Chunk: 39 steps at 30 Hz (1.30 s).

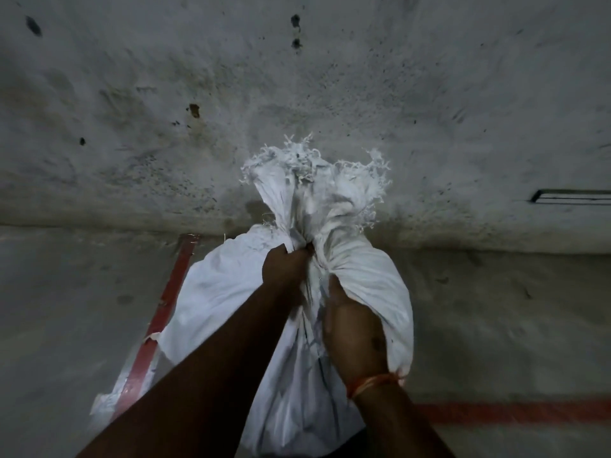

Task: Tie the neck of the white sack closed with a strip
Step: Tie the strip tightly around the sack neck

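Full white sack [231,309] standing on the floor [66,309] against the far wall [297,77], frayed mouth fanned above a gathered neck [307,249]. Left hand [286,267] closed tight on the neck; right hand [350,328] clenched just nearer, seemingly drawing the strip, itself indistinguishable. Best pulled evenly, neck kept pinched, wrap kept low under the flare.

Dim, grey light; soft focus; wide-angle bending at edges.
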Motion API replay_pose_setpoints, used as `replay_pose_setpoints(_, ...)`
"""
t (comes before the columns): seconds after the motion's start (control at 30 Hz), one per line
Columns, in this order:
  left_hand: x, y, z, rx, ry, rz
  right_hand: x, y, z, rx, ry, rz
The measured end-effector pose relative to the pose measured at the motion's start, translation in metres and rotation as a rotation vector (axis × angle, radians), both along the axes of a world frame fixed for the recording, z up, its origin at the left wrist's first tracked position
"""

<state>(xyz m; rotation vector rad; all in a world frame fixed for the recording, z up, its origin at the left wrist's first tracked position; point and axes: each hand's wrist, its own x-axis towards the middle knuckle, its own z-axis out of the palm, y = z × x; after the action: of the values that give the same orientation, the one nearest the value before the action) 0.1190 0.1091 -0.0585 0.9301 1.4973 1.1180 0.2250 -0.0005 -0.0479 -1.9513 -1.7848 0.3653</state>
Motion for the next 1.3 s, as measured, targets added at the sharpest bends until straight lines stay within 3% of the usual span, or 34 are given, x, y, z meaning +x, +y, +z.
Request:
replay_pose_setpoints(0.1,-0.002,-0.001,0.002,0.027,0.096,0.031,-0.009,-0.004,-0.015,0.135,0.107,0.068)
replay_pose_setpoints(0.2,-0.01,-0.015,0.007,0.047,0.283,0.09,-0.009,0.0,-0.023,0.056,0.242,0.129)
replay_pose_setpoints(0.37,-0.021,-0.069,-0.006,0.184,0.268,0.093,-0.012,0.0,-0.026,-0.065,0.358,0.244)
replay_pose_setpoints(0.57,-0.042,-0.099,-0.024,0.165,0.283,0.004,-0.002,0.002,-0.024,0.041,0.284,0.329)
replay_pose_setpoints(0.77,-0.062,-0.108,-0.02,0.069,0.081,0.019,0.013,0.007,-0.017,0.149,0.159,0.364)
replay_pose_setpoints(0.93,-0.066,-0.111,-0.007,0.052,-0.106,-0.084,0.013,0.013,0.0,0.208,0.147,0.598)
replay_pose_setpoints(1.13,-0.066,-0.109,-0.005,0.007,-0.407,-0.058,0.015,0.012,0.0,0.089,0.072,0.767)
replay_pose_setpoints(1.3,-0.062,-0.108,-0.005,-0.016,-0.523,-0.02,0.013,0.008,-0.001,-0.017,0.064,0.817)
